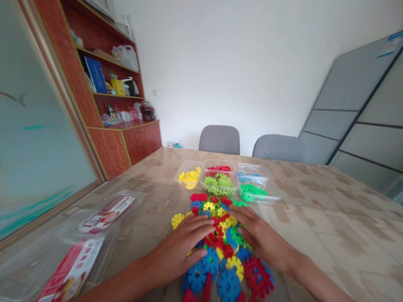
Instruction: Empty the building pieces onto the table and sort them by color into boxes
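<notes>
A heap of plastic snap-together building pieces (217, 262) in red, blue, yellow and green lies on the table in front of me. My left hand (185, 239) rests over the heap's left side, fingers stretched out and thumb apart. From the right, my right hand (260, 235) reaches over the heap with its fingers extended onto the pieces. Neither hand visibly grips a piece, though the undersides of the fingers are hidden. Notched yellow discs (235, 267), blue discs (229, 285) and a red lattice-shaped piece (258, 277) lie near my wrists.
Clear plastic tubs sit beyond the heap, holding yellow pieces (189, 178), lime green pieces (219, 184), red pieces (219, 168), green pieces (252, 192) and blue pieces (248, 177). Transparent packaging with printed labels (108, 213) lies at left. Two grey chairs (219, 139) stand behind the table.
</notes>
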Demonstrator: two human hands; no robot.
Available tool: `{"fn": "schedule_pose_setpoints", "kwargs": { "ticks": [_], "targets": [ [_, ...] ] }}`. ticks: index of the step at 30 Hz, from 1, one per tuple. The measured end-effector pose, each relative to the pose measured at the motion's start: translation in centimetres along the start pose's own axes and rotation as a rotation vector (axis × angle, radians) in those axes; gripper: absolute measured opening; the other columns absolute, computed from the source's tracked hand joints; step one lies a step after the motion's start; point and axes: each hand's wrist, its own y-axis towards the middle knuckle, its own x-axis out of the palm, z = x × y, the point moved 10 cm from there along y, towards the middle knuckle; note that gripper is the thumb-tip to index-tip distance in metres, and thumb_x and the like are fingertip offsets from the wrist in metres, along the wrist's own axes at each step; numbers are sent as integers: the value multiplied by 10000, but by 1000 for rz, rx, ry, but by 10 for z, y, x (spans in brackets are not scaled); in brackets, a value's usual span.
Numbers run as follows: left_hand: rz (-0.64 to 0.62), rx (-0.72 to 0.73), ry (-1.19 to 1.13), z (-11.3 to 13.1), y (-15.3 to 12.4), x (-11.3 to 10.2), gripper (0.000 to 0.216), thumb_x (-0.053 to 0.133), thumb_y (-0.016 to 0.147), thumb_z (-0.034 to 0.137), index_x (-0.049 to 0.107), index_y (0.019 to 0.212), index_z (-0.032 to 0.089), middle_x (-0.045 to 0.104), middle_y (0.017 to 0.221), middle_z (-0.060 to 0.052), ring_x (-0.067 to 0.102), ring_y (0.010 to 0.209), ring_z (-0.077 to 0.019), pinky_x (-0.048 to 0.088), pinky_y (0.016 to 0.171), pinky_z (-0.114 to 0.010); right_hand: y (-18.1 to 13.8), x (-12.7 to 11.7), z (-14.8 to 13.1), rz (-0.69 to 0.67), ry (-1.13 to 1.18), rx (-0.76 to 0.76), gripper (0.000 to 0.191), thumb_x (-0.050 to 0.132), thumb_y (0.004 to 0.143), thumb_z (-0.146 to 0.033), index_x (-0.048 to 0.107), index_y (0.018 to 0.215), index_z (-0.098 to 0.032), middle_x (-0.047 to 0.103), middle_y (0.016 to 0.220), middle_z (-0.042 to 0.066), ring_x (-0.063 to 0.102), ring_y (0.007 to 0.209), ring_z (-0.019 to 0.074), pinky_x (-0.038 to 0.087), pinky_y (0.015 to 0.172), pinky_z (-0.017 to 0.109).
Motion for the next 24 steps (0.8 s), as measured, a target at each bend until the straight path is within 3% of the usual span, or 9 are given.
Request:
{"fn": "schedule_pose_setpoints", "kwargs": {
  "ticks": [3, 6, 10, 14, 19, 24],
  "targets": [
    [-37, 39, 18, 12, 3, 0, 380, 574, 895, 243, 544, 1274, 256, 550, 1338, -63, 438, 1285, -229, 226, 1147, -424, 1, 19, -12, -57, -35, -28, 486, 433, 949, -174, 371, 1430, -171, 407, 1468, 116, 342, 1347, 250, 307, 1110, 440],
    [-44, 39, 7, 14, 5, 1, 267, 597, 880, 225, 600, 1147, 224, 583, 1257, -71, 490, 1216, -213, 281, 1116, -373, 4, 23, -15, -34, -65, 2, 416, 457, 956, -183, 444, 1371, -202, 537, 1326, 104, 462, 1214, 259, 375, 1036, 438],
    [-3, 10, -9, 6, 2, 4, 104, 617, 853, 189, 588, 952, 203, 571, 1239, -63, 496, 1185, -215, 358, 1041, -338, 7, 17, -6, 12, -75, 95, 166, 531, 924, -156, 620, 1058, -202, 630, 986, 64, 550, 963, 244, 433, 880, 405],
    [23, -16, -13, -3, -1, 7, 82, 609, 850, 190, 552, 904, 215, 532, 1313, -53, 461, 1231, -231, 364, 1029, -351, 5, 8, 2, 59, 31, 103, 114, 555, 878, -79, 572, 850, -188, 619, 851, 27, 558, 841, 200, 428, 781, 322],
    [87, -90, -10, -6, -2, -6, 50, 550, 876, 214, 541, 924, 226, 515, 1335, -63, 482, 1217, -236, 371, 1023, -374, 0, -8, -1, 58, 101, 104, 122, 492, 887, -97, 510, 822, -198, 598, 808, 21, 550, 760, 179, 411, 685, 282],
    [-6, -47, -76, 26, -4, -10, 131, 622, 787, 163, 533, 859, 227, 564, 1253, -36, 528, 1160, -211, 411, 971, -299, -6, 7, -28, -102, 201, 60, 97, 523, 889, -143, 568, 946, -208, 627, 903, 19, 580, 803, 165, 417, 697, 264]
  ]
}}
